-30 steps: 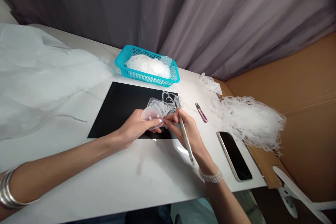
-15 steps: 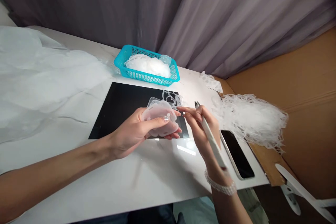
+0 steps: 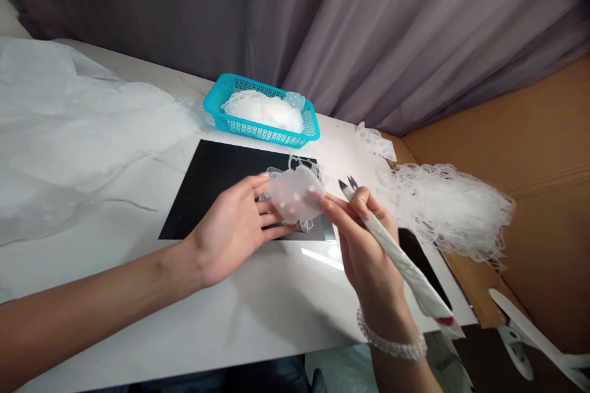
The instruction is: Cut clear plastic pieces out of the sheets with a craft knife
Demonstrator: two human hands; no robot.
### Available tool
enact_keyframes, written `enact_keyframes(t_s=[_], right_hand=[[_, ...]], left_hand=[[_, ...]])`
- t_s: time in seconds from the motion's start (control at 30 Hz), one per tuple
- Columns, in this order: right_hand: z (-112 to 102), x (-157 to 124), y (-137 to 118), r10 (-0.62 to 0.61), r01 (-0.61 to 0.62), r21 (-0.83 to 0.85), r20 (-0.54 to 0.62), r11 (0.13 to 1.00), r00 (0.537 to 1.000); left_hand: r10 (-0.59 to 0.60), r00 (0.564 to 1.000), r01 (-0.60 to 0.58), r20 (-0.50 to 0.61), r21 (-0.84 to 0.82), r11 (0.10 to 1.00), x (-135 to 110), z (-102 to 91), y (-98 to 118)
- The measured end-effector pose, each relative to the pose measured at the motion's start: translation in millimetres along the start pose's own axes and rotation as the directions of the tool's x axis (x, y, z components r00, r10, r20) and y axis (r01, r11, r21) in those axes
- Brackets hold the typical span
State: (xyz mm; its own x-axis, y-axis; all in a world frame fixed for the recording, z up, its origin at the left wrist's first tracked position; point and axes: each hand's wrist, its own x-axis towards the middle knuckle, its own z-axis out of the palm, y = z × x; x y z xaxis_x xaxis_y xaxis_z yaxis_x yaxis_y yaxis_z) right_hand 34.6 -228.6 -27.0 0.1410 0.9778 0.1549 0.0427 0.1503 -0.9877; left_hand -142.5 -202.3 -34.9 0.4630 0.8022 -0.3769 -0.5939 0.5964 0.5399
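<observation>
A thin translucent white plastic piece (image 3: pixel 297 194) with small raised dots and a notched edge is between my two hands. My left hand (image 3: pixel 233 221) is open, palm up, with stretched fingers behind and beside the piece's left edge; I cannot tell whether they touch it. My right hand (image 3: pixel 369 239) pinches the piece's right edge between its fingertips. It also holds a slim white-handled tool (image 3: pixel 401 258) with two dark, pointed tips, like snips or tweezers. Under the hands, clear cut-out scraps (image 3: pixel 308 163) lie on a black mat (image 3: pixel 216 178).
Behind the mat stands a blue basket (image 3: pixel 262 130) with white translucent pieces. A heap of stringy scraps (image 3: pixel 456 209) lies on the right, near a cardboard wall (image 3: pixel 534 153) and a dark phone (image 3: pixel 433 270). A large clear plastic bag (image 3: pixel 83 147) covers the left side.
My left hand has let go of the translucent piece and spread its fingers. My right hand now pinches the piece's right edge, and the tool's tips are wider apart.
</observation>
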Motion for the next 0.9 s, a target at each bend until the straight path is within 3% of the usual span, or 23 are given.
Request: enact_keyframes(t_s=[0.1,0.23,0.3,0.37,0.43,0.53,0.9], right_hand=[[3,-3,1,-0.091,0.08,-0.133,-0.074,0.988,0.993],[9,-11,-1,-0.093,0.127,-0.23,0.152,0.965,0.984],[8,-9,-2,-0.155,0.166,-0.185,0.076,0.969,0.985],[4,-4,-2,-0.214,0.204,-0.101,-0.108,0.974,0.971],[-1,3,-1,-0.201,0.205,-0.003,-0.201,0.979,0.959],[-6,10,3,-0.147,0.163,0.073,-0.19,0.984,0.971],[-9,8,13,-0.08,0.087,0.049,-0.132,0.995,0.988]], left_hand=[[-0.077,0.992,0.065,-0.101,-0.123,0.99,0,-3.9,0],[-0.096,0.993,0.109,0.071,-0.196,0.975,0,-4.9,3],[-0.075,0.99,0.098,0.115,-0.206,0.974,0,-4.6,5],[-0.073,0.989,0.1,0.127,-0.216,0.971,-1,-4.2,6],[-0.091,0.986,0.121,0.142,-0.22,0.968,-2,-3.6,7],[-0.114,0.98,0.147,0.161,-0.214,0.966,-3,-2.7,8],[-0.133,0.971,0.17,0.198,-0.183,0.968,-3,-5.5,5]])
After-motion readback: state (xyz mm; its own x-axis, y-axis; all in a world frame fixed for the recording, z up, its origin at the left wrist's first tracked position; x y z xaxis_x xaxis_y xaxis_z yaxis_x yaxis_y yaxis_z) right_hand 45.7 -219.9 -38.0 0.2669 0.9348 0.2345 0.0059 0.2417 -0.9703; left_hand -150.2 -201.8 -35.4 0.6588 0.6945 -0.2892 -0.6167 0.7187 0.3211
